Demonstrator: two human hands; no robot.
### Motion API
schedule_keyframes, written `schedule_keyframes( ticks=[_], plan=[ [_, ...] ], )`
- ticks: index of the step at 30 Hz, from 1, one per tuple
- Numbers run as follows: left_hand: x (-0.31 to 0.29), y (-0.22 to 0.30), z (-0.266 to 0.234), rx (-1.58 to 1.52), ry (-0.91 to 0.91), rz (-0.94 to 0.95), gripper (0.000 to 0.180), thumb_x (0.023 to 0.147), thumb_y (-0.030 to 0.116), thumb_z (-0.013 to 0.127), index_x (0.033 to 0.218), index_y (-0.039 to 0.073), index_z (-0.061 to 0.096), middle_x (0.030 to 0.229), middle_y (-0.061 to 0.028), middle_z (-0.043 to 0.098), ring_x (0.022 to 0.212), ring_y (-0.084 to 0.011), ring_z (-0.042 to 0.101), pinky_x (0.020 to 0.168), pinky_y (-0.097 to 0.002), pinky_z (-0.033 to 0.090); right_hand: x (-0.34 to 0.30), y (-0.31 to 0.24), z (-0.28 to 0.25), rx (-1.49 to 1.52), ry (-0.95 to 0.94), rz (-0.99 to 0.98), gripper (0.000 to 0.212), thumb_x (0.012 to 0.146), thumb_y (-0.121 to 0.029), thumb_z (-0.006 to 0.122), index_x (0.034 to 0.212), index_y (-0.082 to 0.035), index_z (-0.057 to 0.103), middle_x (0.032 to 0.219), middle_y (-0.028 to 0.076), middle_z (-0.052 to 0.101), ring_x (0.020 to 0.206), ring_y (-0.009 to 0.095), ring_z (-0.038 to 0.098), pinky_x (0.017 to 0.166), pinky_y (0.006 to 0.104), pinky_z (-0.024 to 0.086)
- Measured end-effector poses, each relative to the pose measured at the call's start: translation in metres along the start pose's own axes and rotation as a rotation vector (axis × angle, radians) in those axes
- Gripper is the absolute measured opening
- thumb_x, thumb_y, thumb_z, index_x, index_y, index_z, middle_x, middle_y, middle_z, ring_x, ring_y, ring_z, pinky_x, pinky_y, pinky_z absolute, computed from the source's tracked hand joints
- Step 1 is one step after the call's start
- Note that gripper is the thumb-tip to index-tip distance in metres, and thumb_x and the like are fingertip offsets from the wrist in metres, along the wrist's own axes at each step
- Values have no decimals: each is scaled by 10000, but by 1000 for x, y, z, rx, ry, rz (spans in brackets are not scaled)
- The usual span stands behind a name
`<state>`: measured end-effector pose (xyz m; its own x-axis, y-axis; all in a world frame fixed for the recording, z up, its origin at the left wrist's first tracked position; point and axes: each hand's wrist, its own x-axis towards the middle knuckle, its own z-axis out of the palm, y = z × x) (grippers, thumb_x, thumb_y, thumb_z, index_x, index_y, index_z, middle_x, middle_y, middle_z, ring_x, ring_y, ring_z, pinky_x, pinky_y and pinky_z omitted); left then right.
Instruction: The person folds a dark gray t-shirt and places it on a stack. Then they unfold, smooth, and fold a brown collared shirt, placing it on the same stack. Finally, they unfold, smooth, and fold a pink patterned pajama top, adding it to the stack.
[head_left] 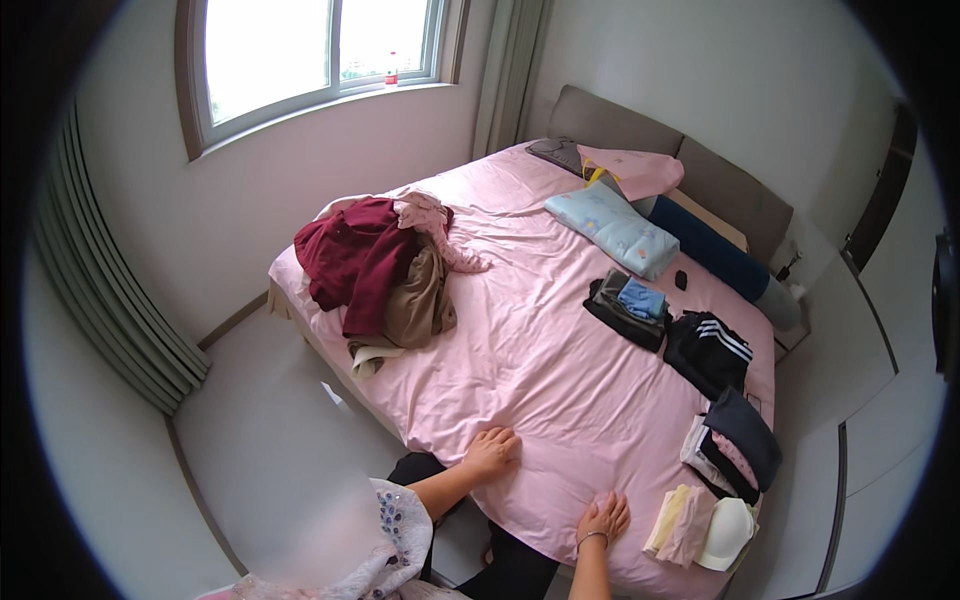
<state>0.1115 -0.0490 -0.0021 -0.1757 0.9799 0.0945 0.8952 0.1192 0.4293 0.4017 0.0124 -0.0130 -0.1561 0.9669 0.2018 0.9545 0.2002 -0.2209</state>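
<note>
My left hand (493, 453) rests palm down on the pink bedsheet (530, 370), near the bed's front edge, with nothing in it. Farther right, my right hand (604, 517) also lies flat on the sheet, fingers spread, a thin bracelet at the wrist. Closest to it are folded yellow and pink clothes (678, 520) and a white bra cup (727, 534). Behind these sits a stack of folded clothes with a dark grey piece (743, 440) on top. A loose heap with a dark red garment (360, 260) and a brown garment (415, 300) covers the left side.
Black clothing with white stripes (710, 350) and a dark folded pile topped by a blue cloth (642, 298) line the right side. A light blue pillow (615, 230) and dark blue bolster (710, 245) lie toward the headboard (735, 185). A bottle (391, 72) stands on the windowsill.
</note>
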Motion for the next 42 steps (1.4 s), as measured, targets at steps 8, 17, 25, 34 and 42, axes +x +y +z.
schedule_keyframes(
  ticks=[8,17,25,34,42],
  plan=[
    [71,-144,-56,-385,774,-394,716,713,99,634,1346,84,297,1372,-262,258,1183,-388,404,920,-390,411,-5,-9,14,-87,57,77,532,810,-244,514,1300,-89,380,1378,158,323,1283,312,255,1067,448,148],
    [102,-235,-81,-272,667,-761,633,714,139,619,1290,42,376,1186,-236,501,1101,-358,483,933,-387,399,-4,-16,15,-105,61,67,514,806,-254,495,1279,-73,405,1360,170,344,1265,327,280,1063,449,160],
    [81,-138,-71,-896,192,-533,264,759,270,636,719,9,628,589,10,561,511,-107,500,474,-300,406,-2,-12,19,-64,100,68,522,791,-258,526,1272,-87,417,1346,172,362,1260,337,284,1058,465,158],
    [40,69,20,-1195,-159,10,509,778,146,641,1224,-21,459,1115,-171,549,1046,-249,533,899,-322,431,-20,-2,7,54,-96,19,600,811,-345,529,1326,-105,336,1391,177,287,1291,330,231,1070,451,144],
    [-19,-2,-71,-87,335,-84,613,638,227,725,1193,111,491,1270,-153,433,1207,-320,374,983,-443,311,-52,-1,7,128,1,17,594,746,-275,610,1279,-109,407,1324,206,349,1238,360,307,1025,485,223]
  ],
)
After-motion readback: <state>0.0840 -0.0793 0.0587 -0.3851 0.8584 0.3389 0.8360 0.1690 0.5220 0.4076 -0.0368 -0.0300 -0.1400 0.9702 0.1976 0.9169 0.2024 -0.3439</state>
